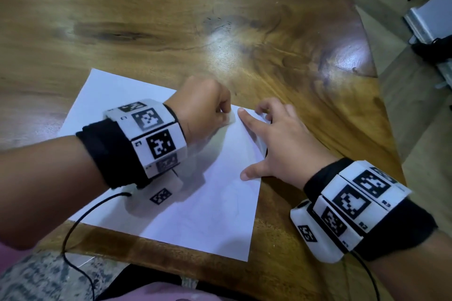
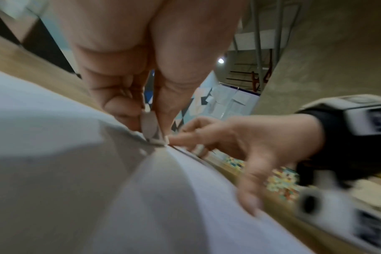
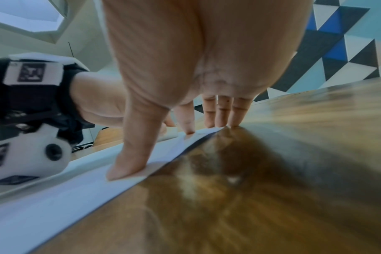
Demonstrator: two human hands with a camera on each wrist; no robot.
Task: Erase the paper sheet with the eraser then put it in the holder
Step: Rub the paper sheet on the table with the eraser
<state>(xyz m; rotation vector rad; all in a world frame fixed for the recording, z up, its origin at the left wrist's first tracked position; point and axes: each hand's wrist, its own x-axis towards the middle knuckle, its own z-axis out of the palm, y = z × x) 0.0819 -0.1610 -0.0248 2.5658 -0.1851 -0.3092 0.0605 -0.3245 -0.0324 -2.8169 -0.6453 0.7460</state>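
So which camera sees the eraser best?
The left wrist view: the eraser sits close up, pinched by the left hand against the paper. The head view shows only a small white bit. The right wrist view hides it.

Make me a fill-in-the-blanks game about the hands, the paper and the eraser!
1. The eraser is pinched by the ____ hand.
2. The right hand presses its spread fingers on the ____ to hold it flat.
3. The paper lies on a ____ table.
4. The eraser touches the paper near its ____ edge.

Missing words: left; paper; wooden; far
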